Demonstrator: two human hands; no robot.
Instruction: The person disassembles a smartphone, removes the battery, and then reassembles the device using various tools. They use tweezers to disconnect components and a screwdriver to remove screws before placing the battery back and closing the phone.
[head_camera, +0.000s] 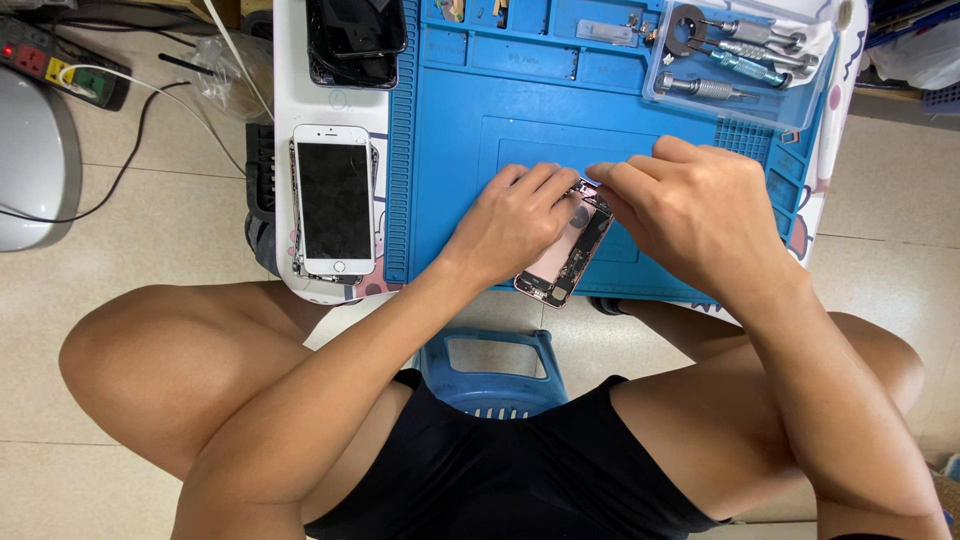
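An opened pink phone body (566, 252) with its insides showing lies tilted on the blue work mat (470, 130). My left hand (513, 220) presses down on its left side and holds it. My right hand (690, 208) is over the phone's top end, fingers pinched together at the upper edge; whether they hold a small part is hidden.
A white phone (334, 198) lies face up on a stack at the table's left. Dark phone screens (352, 40) sit at the back left. A clear tray (740, 62) of screwdrivers stands at the back right. A power strip (62, 62) and cables lie on the floor.
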